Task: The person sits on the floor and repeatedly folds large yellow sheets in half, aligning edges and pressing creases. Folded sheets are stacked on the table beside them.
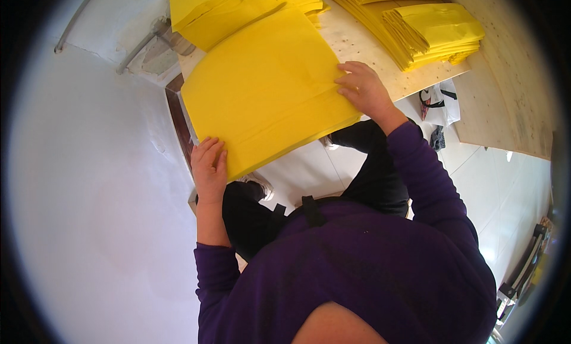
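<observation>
A broad yellow sheet of thin, fabric-like material (267,85) lies flat in front of me, its near edge overhanging the table toward my lap. Layers show along that near edge, so it seems to be a folded piece or a stack. My left hand (208,170) touches the sheet's near left corner, fingers pointing forward and thumb by the edge. At the right edge, my right hand (363,87) rests with its fingers spread, the tips on the material. Neither hand visibly pinches it.
Another yellow pile (245,9) stands behind the sheet. Folded yellow bundles (437,31) lie at the back right of the wooden table (357,40). A white wall (111,187) runs close on my left. Below the table's right side, a white bag (446,105) sits on the tiled floor.
</observation>
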A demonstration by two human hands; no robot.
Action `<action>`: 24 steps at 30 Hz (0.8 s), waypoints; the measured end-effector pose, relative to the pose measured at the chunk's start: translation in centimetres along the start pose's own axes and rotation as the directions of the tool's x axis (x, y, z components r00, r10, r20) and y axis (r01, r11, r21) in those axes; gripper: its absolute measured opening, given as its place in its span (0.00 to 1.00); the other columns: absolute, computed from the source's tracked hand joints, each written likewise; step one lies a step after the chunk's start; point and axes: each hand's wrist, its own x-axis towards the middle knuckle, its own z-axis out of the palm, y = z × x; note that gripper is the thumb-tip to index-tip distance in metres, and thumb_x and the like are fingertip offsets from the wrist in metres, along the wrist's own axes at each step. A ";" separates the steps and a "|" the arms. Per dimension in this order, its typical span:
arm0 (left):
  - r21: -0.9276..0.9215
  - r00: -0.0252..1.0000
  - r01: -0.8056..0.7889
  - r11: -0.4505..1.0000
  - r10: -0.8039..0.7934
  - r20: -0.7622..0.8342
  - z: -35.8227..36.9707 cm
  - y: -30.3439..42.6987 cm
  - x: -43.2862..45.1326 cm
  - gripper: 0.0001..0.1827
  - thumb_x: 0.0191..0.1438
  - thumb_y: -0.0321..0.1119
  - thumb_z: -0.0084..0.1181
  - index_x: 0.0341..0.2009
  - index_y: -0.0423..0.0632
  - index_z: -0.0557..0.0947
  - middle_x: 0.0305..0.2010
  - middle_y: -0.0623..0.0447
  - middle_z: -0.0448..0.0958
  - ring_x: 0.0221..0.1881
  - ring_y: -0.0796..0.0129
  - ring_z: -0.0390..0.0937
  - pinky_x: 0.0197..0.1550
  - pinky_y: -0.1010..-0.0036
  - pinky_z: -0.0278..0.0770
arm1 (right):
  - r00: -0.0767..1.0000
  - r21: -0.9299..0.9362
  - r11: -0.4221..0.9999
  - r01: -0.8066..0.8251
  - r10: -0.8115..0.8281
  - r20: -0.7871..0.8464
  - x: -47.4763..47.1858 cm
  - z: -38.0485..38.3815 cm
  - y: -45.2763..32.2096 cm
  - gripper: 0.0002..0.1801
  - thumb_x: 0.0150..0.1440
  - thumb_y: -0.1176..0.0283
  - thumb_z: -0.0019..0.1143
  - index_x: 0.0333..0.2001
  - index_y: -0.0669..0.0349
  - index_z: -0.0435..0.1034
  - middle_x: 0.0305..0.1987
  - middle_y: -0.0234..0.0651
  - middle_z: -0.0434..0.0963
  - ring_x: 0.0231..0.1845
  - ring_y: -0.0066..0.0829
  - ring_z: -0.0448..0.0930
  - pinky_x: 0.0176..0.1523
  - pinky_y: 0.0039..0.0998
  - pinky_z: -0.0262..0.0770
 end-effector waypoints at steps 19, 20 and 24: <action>-0.038 0.999 0.041 0.998 -0.041 0.001 0.3 -0.2 -0.1 0.11 0.50 0.24 0.60 0.40 0.45 0.83 0.49 0.50 0.78 0.56 0.54 0.72 0.64 0.55 0.61 | 0.999 -0.112 0.993 0.046 -0.047 -0.006 2.2 -1.9 -1.3 0.04 0.48 0.73 0.59 0.29 0.57 0.78 0.41 0.34 0.80 0.52 0.39 0.75 0.59 0.40 0.66; -0.038 0.999 0.039 0.999 -0.039 0.002 0.3 -0.2 -0.1 0.11 0.50 0.24 0.60 0.40 0.45 0.83 0.49 0.50 0.78 0.56 0.54 0.72 0.64 0.55 0.62 | 1.000 -0.129 0.991 0.021 -0.019 0.016 2.2 -2.0 -1.4 0.04 0.48 0.73 0.58 0.29 0.57 0.78 0.40 0.33 0.79 0.51 0.38 0.75 0.60 0.39 0.66; -0.049 0.998 0.062 0.997 -0.061 0.010 0.2 -0.1 -0.1 0.11 0.50 0.24 0.59 0.40 0.45 0.83 0.49 0.50 0.78 0.56 0.54 0.72 0.64 0.55 0.61 | 0.999 -0.153 0.988 -0.019 0.026 0.042 2.4 -2.1 -2.1 0.04 0.48 0.73 0.57 0.28 0.56 0.78 0.37 0.29 0.78 0.50 0.35 0.75 0.60 0.39 0.64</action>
